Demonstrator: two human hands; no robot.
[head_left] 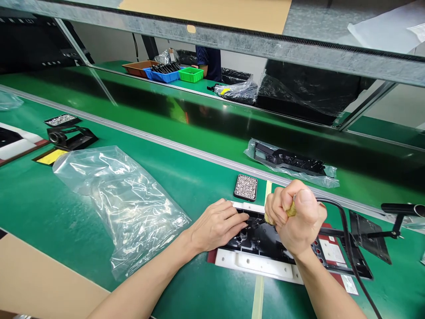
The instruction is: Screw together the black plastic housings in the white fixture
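Observation:
A long black plastic part lies in a white fixture on the bench. The fingers of my left hand stretch over the part's left end and rest on it, not closed around anything I can see. My right hand is wrapped in a fist around the yellow handle of a soldering iron, held over the middle of the part. Its black cord runs off to the right; the tip is hidden behind my fingers. Just behind the fixture sits a small tray full of tiny metal pieces.
A clear plastic bag lies left. A black tool stand is at right. Behind the rail, another black part lies on plastic wrap. A metal shelf crosses overhead. Beyond, a person stands near coloured bins.

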